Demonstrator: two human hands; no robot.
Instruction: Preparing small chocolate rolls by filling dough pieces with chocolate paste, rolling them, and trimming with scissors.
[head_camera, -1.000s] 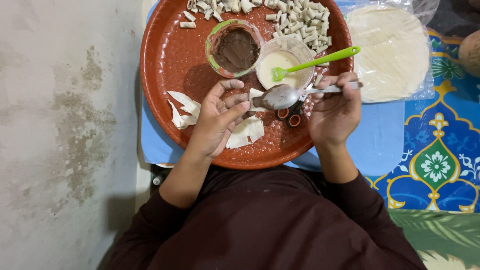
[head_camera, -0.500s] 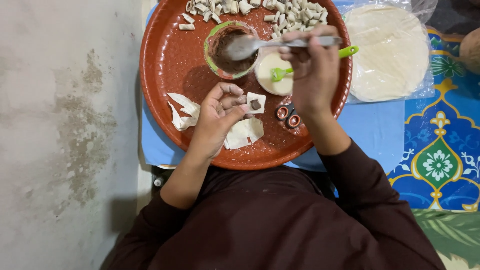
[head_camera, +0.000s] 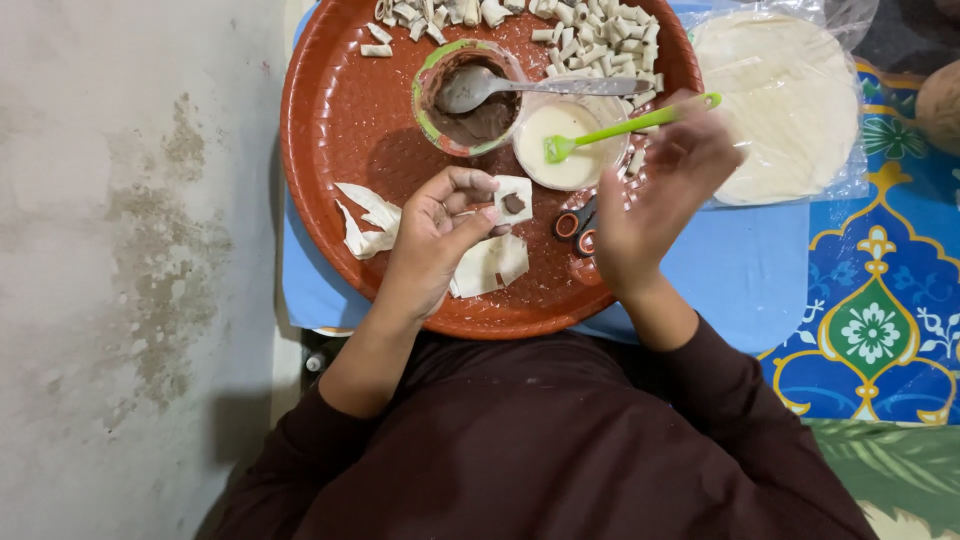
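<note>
Dough square (head_camera: 513, 199) with one brown dab of filling at its middle sits pinched at its left edge by the left hand (head_camera: 432, 240), over the round red tray (head_camera: 340, 120). Its axis cannot be told. The right hand (head_camera: 650, 200) hovers just beside it, fingers loosely spread, holding nothing. Two bowls stand above — a brown-filled bowl (head_camera: 470, 95) with one metal spoon (head_camera: 545, 87), handle pointing right, and a white-paste bowl (head_camera: 570, 140) with one green brush (head_camera: 625, 127). Rolled pieces (head_camera: 590, 35) crowd the far rim. A clear bag of round flat sheets (head_camera: 780, 105) lies right of the tray.
</note>
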